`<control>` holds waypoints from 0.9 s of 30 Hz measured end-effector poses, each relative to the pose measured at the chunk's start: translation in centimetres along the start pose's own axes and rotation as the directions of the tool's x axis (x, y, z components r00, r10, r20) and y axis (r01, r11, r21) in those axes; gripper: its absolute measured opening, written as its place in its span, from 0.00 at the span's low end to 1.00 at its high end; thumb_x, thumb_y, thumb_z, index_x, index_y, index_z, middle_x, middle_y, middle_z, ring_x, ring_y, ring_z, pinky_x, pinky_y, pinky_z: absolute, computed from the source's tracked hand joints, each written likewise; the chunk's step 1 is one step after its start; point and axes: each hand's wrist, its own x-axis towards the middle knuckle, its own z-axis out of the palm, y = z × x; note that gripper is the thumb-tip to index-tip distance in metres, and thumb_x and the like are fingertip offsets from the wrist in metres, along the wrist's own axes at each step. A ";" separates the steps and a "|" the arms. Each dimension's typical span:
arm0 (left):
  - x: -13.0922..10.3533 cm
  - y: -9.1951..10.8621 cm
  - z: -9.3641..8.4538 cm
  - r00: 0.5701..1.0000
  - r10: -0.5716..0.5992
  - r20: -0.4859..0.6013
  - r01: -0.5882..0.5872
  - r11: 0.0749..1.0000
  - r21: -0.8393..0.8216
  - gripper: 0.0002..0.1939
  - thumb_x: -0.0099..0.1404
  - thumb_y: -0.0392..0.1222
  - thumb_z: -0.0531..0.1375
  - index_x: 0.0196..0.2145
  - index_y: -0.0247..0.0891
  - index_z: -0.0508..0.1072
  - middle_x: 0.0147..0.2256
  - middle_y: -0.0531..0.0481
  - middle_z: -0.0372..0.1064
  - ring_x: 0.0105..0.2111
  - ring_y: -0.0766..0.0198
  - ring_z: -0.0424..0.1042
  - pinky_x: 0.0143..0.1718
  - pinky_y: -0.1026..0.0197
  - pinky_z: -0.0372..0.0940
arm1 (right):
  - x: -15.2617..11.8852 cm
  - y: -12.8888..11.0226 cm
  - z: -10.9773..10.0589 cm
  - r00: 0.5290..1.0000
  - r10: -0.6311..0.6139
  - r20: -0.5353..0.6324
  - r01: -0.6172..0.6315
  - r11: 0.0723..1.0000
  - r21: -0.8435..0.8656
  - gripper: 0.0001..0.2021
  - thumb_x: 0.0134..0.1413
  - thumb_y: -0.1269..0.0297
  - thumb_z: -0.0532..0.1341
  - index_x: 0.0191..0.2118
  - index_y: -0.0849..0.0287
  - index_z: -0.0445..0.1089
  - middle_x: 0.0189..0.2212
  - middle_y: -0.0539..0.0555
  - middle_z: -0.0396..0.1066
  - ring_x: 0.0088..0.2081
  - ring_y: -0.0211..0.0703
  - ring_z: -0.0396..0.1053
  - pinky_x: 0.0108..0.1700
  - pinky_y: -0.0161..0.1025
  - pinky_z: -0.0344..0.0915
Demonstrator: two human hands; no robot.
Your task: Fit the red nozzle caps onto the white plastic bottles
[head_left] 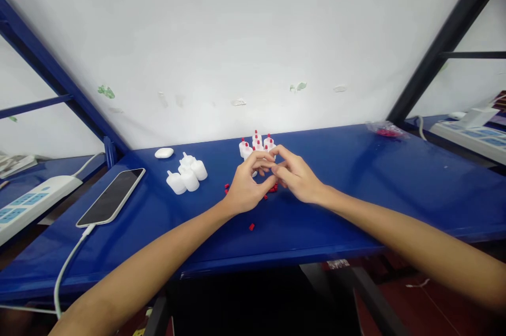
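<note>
My left hand (248, 182) and my right hand (294, 174) meet at the middle of the blue table, fingertips together. Inside the curled left fingers a sliver of a small white bottle (254, 174) shows; most of it is hidden. The right thumb and fingers are pinched against the left fingertips, and what they grip is covered. Just behind the hands stand several white dropper bottles with red caps (258, 145). Loose red caps (273, 188) lie under and around the hands, with one stray red cap (252, 227) nearer the front edge.
Several uncapped white bottles (187, 174) are grouped on the left, near a white oval object (164, 152). A phone (113, 196) on a white cable lies farther left, beside a power strip (35, 201). A clear bag of red pieces (387, 129) sits at the back right.
</note>
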 end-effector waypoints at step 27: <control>1.9 -3.9 -6.6 0.993 0.061 0.103 -0.117 0.678 0.726 0.03 0.67 0.42 0.61 0.36 0.41 0.73 0.35 0.53 0.76 0.35 0.61 0.71 0.41 0.56 0.59 | -1.9 -0.7 2.4 0.715 -0.243 0.655 0.585 0.721 -0.372 0.13 0.67 0.58 0.56 0.43 0.56 0.77 0.28 0.51 0.74 0.27 0.38 0.66 0.31 0.37 0.54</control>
